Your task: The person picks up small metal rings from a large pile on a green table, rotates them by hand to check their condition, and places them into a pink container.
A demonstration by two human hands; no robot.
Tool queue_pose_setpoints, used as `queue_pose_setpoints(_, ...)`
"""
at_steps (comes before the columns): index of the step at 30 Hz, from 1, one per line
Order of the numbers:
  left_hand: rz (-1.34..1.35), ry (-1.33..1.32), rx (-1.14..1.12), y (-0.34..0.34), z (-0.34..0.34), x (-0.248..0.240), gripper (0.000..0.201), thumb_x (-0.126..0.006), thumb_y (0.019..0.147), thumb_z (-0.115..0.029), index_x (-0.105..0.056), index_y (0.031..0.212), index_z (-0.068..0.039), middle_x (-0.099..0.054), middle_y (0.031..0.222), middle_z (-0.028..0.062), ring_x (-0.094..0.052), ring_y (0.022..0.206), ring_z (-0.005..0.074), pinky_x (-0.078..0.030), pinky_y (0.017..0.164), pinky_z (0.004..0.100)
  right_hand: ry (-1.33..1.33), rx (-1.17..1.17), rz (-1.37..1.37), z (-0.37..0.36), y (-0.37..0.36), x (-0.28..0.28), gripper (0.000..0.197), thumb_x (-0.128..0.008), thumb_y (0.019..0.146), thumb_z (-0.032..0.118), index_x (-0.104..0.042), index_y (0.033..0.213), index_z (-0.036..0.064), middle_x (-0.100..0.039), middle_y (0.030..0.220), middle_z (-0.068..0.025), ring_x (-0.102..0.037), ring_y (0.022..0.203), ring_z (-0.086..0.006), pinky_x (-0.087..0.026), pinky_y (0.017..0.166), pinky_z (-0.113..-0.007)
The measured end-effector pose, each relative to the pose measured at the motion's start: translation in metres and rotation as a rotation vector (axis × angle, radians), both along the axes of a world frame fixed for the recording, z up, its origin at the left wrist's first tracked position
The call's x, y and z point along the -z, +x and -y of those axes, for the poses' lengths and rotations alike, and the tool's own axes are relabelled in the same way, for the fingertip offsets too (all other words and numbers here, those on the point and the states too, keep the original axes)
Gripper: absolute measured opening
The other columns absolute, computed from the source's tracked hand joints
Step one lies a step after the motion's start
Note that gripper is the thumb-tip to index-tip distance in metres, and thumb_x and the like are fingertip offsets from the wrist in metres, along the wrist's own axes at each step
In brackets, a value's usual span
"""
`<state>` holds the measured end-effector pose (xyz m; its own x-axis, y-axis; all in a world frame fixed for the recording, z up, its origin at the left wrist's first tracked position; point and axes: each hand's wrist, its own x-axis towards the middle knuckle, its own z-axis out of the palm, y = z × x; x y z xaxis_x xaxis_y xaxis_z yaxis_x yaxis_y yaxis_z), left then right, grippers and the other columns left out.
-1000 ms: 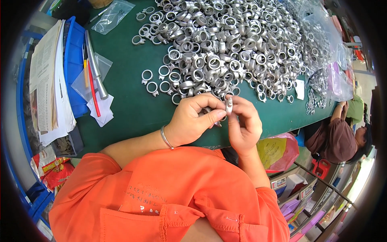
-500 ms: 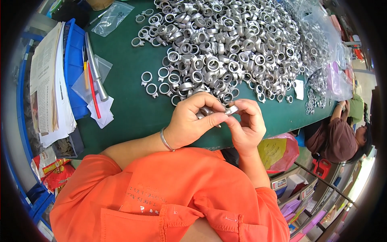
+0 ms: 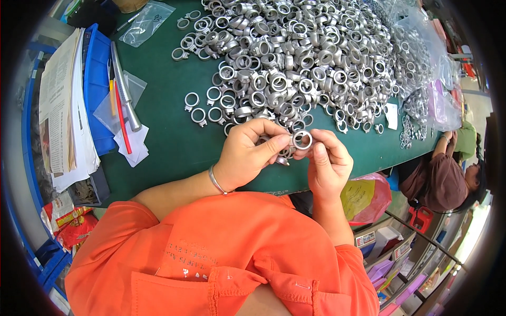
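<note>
A grey metal ring (image 3: 309,142) with its round opening facing up is pinched between my two hands. My left hand (image 3: 246,155), a silver bangle at its wrist, is closed with thumb and index finger at the ring's left edge. On the other edge, my right hand (image 3: 330,167) grips it with thumb and bent fingers. Just beneath my hands lie a few more rings (image 3: 283,161), partly hidden by the left fingers. Beyond my hands a large heap of similar metal rings (image 3: 279,81), many with small lugs, spreads over the green tabletop (image 3: 158,105).
At the left stand a blue bin (image 3: 97,89) and papers (image 3: 58,105), with a red pen (image 3: 124,126) and a metal rod-like tool (image 3: 126,97) beside them. Clear plastic bags (image 3: 421,52) lie back right. Another person (image 3: 440,181) sits at the right beyond a yellow-pink bag (image 3: 363,197).
The ring has turned from edge-on to showing its round opening. My right hand has shifted slightly right and down, and the fingers of both hands have moved a little apart.
</note>
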<state>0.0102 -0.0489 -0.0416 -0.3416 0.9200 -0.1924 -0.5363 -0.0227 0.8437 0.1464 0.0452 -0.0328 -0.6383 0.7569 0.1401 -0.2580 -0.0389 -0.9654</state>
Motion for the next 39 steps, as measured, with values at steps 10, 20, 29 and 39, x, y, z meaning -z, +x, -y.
queue_pose_setpoints(10,0.464,0.050,0.077,-0.005,0.000,0.000,0.018,-0.045,0.092,-0.020,-0.053,0.094,-0.003,-0.055,0.082,0.0069,-0.052,0.060,0.0111,-0.036,0.039,0.0189,0.766,0.120,0.328,-0.018,-0.027,-0.005,0.021,-0.056,0.070,-0.013,-0.062,0.087,-0.0005,-0.058,0.083,-0.0120,-0.056,0.074,-0.0235,-0.046,0.062,-0.029)
queue_pose_setpoints(20,0.147,-0.069,-0.047,-0.004,-0.001,-0.007,0.007,-0.058,0.084,-0.006,-0.056,0.089,-0.002,-0.054,0.068,0.0026,-0.047,0.053,0.0063,-0.036,0.040,0.0184,0.772,0.105,0.504,-0.029,-0.023,-0.003,0.009,-0.063,0.073,0.000,-0.056,0.078,0.0017,-0.057,0.082,-0.0109,-0.054,0.071,-0.0253,-0.044,0.063,-0.031)
queue_pose_setpoints(29,0.003,-0.031,0.038,-0.005,0.001,-0.009,0.011,-0.057,0.087,-0.011,-0.059,0.089,-0.001,-0.054,0.067,0.0027,-0.045,0.050,0.0058,-0.034,0.042,0.0182,0.657,-0.094,0.260,-0.008,-0.017,-0.009,0.015,-0.065,0.072,-0.002,-0.056,0.083,0.0005,-0.057,0.078,-0.0101,-0.054,0.068,-0.0234,-0.045,0.060,-0.030)
queue_pose_setpoints(39,-0.185,0.137,-0.010,-0.001,-0.001,-0.005,0.007,-0.059,0.081,0.001,-0.060,0.088,0.000,-0.053,0.087,0.0044,-0.048,0.055,0.0055,-0.037,0.045,0.0182,0.384,0.049,0.169,-0.005,-0.009,-0.006,0.011,-0.055,0.078,-0.007,-0.055,0.087,-0.0007,-0.059,0.084,-0.0109,-0.057,0.074,-0.0174,-0.047,0.065,-0.027)
